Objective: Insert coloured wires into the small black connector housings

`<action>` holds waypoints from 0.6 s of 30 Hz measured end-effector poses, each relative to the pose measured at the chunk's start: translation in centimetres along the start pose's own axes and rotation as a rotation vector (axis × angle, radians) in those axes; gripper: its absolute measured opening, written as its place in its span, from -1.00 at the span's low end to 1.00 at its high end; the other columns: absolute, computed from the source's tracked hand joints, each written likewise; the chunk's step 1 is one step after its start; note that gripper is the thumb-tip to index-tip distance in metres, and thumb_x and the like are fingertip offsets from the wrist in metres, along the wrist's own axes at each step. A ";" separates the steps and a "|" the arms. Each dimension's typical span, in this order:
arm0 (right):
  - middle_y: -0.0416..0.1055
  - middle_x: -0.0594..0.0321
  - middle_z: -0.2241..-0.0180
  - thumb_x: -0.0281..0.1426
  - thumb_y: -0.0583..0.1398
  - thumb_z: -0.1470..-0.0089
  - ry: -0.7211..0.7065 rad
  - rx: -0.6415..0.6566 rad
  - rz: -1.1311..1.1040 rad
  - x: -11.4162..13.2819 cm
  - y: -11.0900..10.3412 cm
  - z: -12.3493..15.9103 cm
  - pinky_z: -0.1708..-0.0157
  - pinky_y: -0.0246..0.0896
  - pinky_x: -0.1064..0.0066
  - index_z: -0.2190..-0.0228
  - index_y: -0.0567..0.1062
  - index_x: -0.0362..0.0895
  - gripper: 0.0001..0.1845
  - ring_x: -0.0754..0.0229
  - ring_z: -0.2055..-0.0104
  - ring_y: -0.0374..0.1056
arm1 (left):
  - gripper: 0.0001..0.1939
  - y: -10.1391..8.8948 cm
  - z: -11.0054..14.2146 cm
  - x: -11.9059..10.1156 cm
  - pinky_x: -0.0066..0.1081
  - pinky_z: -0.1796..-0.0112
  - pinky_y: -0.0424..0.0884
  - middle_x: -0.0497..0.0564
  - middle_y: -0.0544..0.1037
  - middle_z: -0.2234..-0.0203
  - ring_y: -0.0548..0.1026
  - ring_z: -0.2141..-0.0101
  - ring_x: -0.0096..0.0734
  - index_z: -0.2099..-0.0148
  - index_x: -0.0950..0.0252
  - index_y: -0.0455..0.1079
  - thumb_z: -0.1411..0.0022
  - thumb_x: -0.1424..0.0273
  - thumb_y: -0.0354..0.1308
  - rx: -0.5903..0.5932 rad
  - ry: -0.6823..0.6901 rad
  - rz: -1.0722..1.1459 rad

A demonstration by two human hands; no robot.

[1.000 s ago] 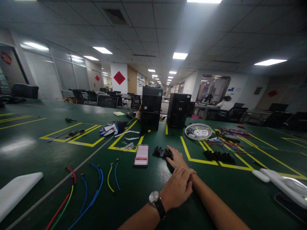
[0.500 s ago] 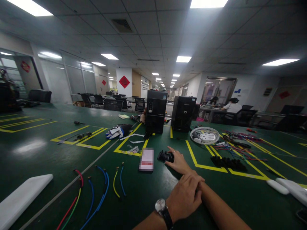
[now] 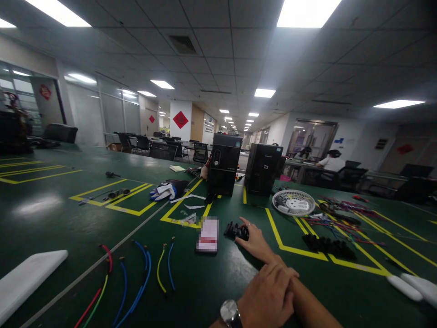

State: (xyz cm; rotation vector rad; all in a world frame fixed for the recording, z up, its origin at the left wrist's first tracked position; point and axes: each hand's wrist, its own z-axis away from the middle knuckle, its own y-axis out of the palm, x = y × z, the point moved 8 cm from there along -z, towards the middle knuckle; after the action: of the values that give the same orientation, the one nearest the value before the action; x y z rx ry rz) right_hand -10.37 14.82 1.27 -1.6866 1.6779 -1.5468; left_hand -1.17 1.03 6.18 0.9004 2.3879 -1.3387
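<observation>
My right hand (image 3: 254, 243) lies on the green table (image 3: 191, 305) beside a small cluster of black parts (image 3: 235, 230), too dark to name exactly. Its thumb and index finger are spread apart around the near end of the cluster, and I cannot tell how firmly they touch it. My left hand (image 3: 266, 294), with a watch (image 3: 229, 312) on its wrist, crosses over and is wrapped around my right wrist. Just left of the black parts lies a phone-sized flat item (image 3: 208, 234), its face blurred out.
Short coloured cables (image 3: 139, 280) lie front left, near a white slab (image 3: 32, 282). Two black computer towers (image 3: 224, 164) stand at the back. To the right are a white basket (image 3: 294, 202), more black parts (image 3: 329, 246) and wires. A glove (image 3: 167, 190) lies back left.
The view has tilted slightly, so the table and both hands appear lower. My hands keep about the same pose, and the objects on the table stay where they were.
</observation>
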 end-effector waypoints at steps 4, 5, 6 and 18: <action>0.38 0.13 0.07 -0.25 0.23 0.05 -0.001 0.004 0.003 0.3 -0.1 0.0 -0.02 0.02 0.19 -0.17 0.15 -0.10 -0.24 0.04 0.01 0.26 | -0.54 0.1 0.1 -0.3 -0.28 -0.10 0.21 0.05 0.38 0.02 0.29 -0.02 -0.30 -0.13 0.24 0.13 -0.17 0.52 0.02 0.008 0.012 -0.005; 0.38 0.13 0.07 -0.25 0.22 0.04 -0.002 0.006 0.002 0.3 -0.1 -0.1 -0.02 0.03 0.19 -0.17 0.16 -0.11 -0.25 0.04 0.01 0.26 | -0.54 0.1 0.1 -0.3 -0.29 -0.10 0.21 0.05 0.38 0.02 0.29 -0.02 -0.30 -0.13 0.24 0.13 -0.16 0.52 0.02 0.006 0.013 -0.005; 0.38 0.13 0.07 -0.26 0.22 0.04 -0.003 0.008 0.002 0.3 -0.2 -0.1 -0.01 0.03 0.19 -0.16 0.16 -0.11 -0.26 0.04 0.01 0.26 | -0.54 0.1 0.1 -0.3 -0.30 -0.10 0.21 0.04 0.38 0.02 0.29 -0.03 -0.30 -0.12 0.24 0.13 -0.16 0.52 0.02 0.003 0.014 -0.005; 0.36 0.13 0.07 -0.26 0.21 0.04 -0.071 0.048 0.007 -0.1 -0.4 -1.2 -0.01 0.04 0.19 -0.13 0.18 -0.12 -0.30 0.04 -0.01 0.24 | -0.56 0.6 0.0 0.0 -0.22 -0.10 0.21 0.08 0.34 -0.02 0.27 -0.04 -0.24 -0.12 0.28 0.10 -0.18 0.46 0.00 0.034 0.033 -0.038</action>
State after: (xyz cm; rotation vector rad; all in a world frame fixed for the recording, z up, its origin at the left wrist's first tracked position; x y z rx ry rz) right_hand -11.14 15.60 1.95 -1.6891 1.5969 -1.4938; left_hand -0.77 1.26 5.77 0.8972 2.4255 -1.3932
